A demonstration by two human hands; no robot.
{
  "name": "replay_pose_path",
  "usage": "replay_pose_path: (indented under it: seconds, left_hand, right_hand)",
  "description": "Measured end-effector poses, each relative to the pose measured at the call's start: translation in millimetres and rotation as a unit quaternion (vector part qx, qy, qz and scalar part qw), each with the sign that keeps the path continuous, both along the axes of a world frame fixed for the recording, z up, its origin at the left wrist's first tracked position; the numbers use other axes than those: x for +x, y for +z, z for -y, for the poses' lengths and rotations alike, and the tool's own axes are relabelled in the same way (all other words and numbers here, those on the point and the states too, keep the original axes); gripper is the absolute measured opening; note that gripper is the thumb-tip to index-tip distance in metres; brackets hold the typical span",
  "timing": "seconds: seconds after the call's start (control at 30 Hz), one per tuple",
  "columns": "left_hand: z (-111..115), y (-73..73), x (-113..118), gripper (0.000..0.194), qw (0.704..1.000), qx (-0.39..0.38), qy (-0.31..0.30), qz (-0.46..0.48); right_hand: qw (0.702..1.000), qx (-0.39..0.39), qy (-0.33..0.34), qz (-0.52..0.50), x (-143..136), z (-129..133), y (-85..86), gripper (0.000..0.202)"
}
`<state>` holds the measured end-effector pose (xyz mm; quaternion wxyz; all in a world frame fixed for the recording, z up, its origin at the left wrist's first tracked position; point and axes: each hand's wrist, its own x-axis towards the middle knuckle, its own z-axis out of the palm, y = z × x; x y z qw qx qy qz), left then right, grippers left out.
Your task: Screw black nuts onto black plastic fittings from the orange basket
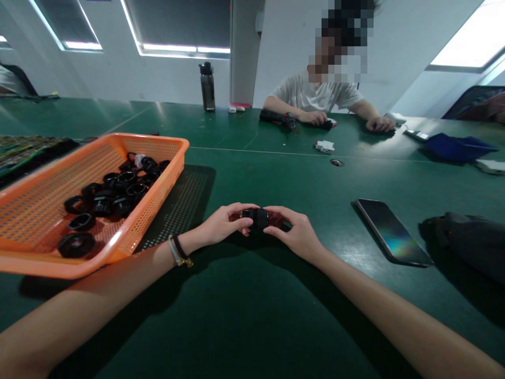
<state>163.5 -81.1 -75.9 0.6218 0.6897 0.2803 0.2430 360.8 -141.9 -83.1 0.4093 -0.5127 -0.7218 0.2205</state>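
Note:
Between my two hands, over the green table, is a small black cylindrical part with a ribbed surface. My left hand pinches its left end between thumb and fingers. At its right end, the thumb and fingertips of my right hand close on the same part. An orange perforated basket stands left of my hands, with several black ring-shaped and threaded parts lying in it.
A phone and a dark cloth item lie to the right. Across the table a person sits near a black power tool. A bottle stands at the far side, and a white piece lies nearer.

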Motion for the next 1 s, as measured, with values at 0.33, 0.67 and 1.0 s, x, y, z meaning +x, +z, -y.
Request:
replay_pose_path:
  seconds: [0.33,0.67,1.0]
  left_hand:
    - [0.4,1.0,0.5,0.04,1.0,0.0,0.0,0.001]
    - [0.3,1.2,0.4,0.042,1.0,0.002,-0.001,-0.001]
    - [0.3,1.3,0.5,0.042,1.0,-0.007,-0.001,-0.005]
  right_hand:
    - [1.0,0.0,-0.001,0.009,0.1,-0.1,0.5,0.029]
    - [1.0,-0.014,0.002,0.004,-0.4,0.1,1.4,0.028]
    - [1.0,-0.018,0.009,-0.015,-1.3,0.7,1.7,0.027]
